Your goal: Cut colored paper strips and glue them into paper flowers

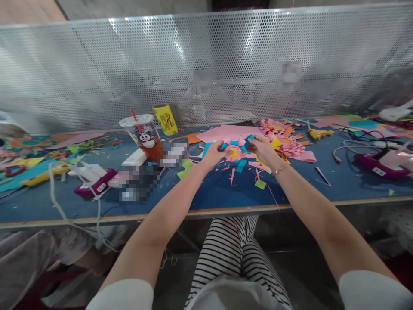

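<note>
Both hands hold a small paper craft (233, 152), a pink ring with a yellow centre and blue and pink pieces curving above it. Its left side is pinched between the thumb and fingers of my left hand (213, 155). On the other side, my right hand (263, 150) grips a blue paper piece (248, 140) at the top right of the craft. Part of the craft is covered by my fingers. Behind it lies a pink paper sheet (230, 132), and scraps of blue, green and pink paper are scattered just below.
A drink cup with a red straw (143, 137) stands to the left, near a yellow can (165, 119). Yellow glue guns (45, 175) (320, 133) and purple power strips (96, 184) (382, 166) with cables lie at both sides. A perforated metal screen (206, 69) bounds the back.
</note>
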Tool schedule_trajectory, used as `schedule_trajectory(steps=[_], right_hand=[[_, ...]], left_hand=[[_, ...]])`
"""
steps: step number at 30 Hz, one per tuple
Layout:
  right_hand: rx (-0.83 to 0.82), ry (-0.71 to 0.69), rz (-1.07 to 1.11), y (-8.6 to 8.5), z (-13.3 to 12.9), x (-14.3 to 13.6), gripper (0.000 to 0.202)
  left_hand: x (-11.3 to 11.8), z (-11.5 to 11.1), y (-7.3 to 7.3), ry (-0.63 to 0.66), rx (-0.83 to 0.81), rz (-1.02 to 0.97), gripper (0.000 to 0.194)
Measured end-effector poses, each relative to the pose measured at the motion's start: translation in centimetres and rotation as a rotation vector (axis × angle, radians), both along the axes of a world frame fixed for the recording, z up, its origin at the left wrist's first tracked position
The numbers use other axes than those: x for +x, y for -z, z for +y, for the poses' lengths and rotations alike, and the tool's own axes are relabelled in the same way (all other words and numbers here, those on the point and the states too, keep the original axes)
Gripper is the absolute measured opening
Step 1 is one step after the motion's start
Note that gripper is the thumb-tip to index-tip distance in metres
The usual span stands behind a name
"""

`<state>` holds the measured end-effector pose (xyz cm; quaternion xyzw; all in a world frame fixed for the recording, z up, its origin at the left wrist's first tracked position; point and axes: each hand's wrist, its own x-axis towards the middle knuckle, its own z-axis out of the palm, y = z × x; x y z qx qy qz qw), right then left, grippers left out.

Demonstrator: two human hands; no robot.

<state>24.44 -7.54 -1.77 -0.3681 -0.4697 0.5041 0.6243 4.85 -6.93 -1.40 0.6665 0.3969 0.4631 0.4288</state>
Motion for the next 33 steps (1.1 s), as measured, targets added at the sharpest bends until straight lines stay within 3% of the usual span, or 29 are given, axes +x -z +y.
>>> schedule_trajectory(steps=[4, 9, 33], right_hand=[[0.024, -0.013, -0.092, 0.37, 0.23, 0.22, 0.024], [0.021, -0.081, -0.175, 0.18, -0.18, 0.31, 0.021], [0.110, -0.151, -0.304, 0.11, -0.31, -0.10, 0.027]], left_hand=[[-0.02, -0.47, -0.39, 0.065, 0.233, 0.212, 0.035], [0.15, -0.62, -0.29, 0.084, 0.337, 0.324, 0.028], [0.42, -0.48, 0.06, 0.052, 0.298, 0.318, 0.032]])
